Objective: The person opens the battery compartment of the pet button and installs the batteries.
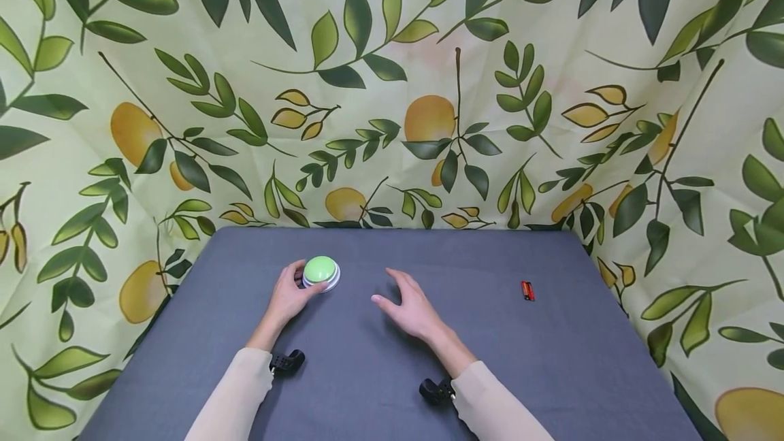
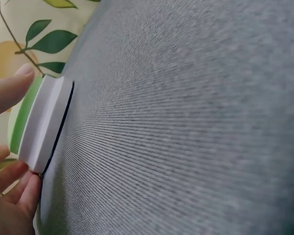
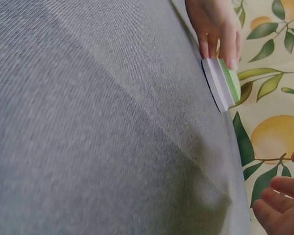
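A round push button [image 1: 320, 269] with a green dome and a white base sits on the grey-blue table. My left hand [image 1: 291, 292] holds it at the base, thumb on the near side and fingers round the left side. In the left wrist view the fingertips [image 2: 32, 188] touch the white rim, and a thin dark edge shows under the base. To the right of the button, my right hand [image 1: 412, 306] hovers apart from it with fingers spread and nothing in them. The right wrist view shows part of that hand [image 3: 281, 210] at the lower right.
A small red and black item [image 1: 528, 290], perhaps batteries, lies on the right side of the table [image 1: 367, 386]. Leaf-and-fruit patterned cloth [image 1: 380, 101] hangs behind the table and along its sides. Each wrist carries a black camera [image 1: 288, 362].
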### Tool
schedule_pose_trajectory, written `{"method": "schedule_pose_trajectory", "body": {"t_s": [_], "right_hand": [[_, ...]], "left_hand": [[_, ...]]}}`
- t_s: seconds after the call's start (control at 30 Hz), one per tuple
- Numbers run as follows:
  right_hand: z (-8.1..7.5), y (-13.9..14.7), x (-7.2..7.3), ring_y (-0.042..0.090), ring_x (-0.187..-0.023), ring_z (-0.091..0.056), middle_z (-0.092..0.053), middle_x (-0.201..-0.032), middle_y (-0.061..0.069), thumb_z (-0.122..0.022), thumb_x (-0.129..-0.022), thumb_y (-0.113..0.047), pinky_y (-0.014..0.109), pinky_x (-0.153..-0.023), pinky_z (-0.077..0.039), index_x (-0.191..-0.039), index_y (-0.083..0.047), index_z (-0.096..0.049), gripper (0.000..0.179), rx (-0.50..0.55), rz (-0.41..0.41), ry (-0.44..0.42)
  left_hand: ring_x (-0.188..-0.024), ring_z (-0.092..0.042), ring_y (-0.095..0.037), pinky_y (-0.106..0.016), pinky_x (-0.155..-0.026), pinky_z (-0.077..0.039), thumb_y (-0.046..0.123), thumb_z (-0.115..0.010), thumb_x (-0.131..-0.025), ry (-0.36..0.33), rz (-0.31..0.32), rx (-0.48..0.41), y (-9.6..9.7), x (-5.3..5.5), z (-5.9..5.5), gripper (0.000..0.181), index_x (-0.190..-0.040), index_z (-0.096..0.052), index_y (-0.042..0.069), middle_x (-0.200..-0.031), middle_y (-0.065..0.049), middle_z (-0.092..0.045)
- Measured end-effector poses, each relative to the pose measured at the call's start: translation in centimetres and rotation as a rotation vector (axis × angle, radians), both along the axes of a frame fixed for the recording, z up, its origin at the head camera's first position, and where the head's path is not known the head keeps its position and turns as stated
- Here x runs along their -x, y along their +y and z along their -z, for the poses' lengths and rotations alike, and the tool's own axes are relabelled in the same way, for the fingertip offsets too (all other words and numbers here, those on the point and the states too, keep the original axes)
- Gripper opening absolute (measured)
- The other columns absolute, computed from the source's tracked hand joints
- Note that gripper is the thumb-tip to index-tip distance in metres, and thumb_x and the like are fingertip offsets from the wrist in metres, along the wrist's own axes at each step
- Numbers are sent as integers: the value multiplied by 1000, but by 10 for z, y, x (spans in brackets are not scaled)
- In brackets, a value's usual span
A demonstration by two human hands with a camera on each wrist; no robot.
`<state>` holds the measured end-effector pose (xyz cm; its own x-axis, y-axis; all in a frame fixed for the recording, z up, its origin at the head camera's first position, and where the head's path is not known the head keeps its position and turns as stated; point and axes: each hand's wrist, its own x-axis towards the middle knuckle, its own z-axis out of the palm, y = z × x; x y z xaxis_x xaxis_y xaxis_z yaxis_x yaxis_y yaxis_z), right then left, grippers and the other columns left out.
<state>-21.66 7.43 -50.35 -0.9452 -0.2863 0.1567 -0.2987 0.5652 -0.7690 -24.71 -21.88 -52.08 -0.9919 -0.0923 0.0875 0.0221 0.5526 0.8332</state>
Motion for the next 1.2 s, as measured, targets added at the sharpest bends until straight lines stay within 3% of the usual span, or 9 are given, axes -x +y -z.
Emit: {"method": "schedule_pose_trajectory", "body": {"t_s": [0.23,0.47,0.67,0.97,1.2], "right_hand": [[0,-10,3,32,-146,-35,-40,-158,15,-61,-95,-58,54,-116,-30,-155,-13,-42,77,13,-25,-25],[1,-20,6,32,-145,-36,-42,-156,13,-61,-95,-58,53,-115,-31,-154,-13,-43,76,23,-43,-35],[7,-29,14,31,-145,-38,-43,-155,11,-63,-96,-53,52,-115,-32,-154,-13,-43,72,2,-57,-51],[14,-42,26,30,-143,-40,-45,-154,11,-66,-97,-41,50,-115,-32,-152,-12,-45,66,11,-57,-41],[20,-50,31,30,-141,-43,-49,-150,13,-67,-95,-44,48,-114,-34,-149,-10,-48,67,12,-71,-11]], "left_hand": [[-129,-49,-40,-52,-109,-37,32,-86,-81,-37,6,-8,-2,9,6,93,-152,-37,-3,-143,-26,-45],[-126,-50,-43,-52,-105,-40,30,-89,-77,17,14,2,-2,11,11,93,-147,-42,-10,-140,-31,-48],[-132,-46,-41,-52,-111,-35,25,-89,-77,-11,20,-12,-3,14,10,91,-148,-42,-8,-144,-30,-46],[-129,-47,-42,-54,-110,-35,24,-89,-76,-3,19,14,-2,14,7,87,-145,-45,-8,-140,-29,-49],[-126,-50,-41,-53,-108,-37,21,-90,-76,10,31,-5,-2,10,7,85,-143,-47,-8,-137,-29,-50]]}}
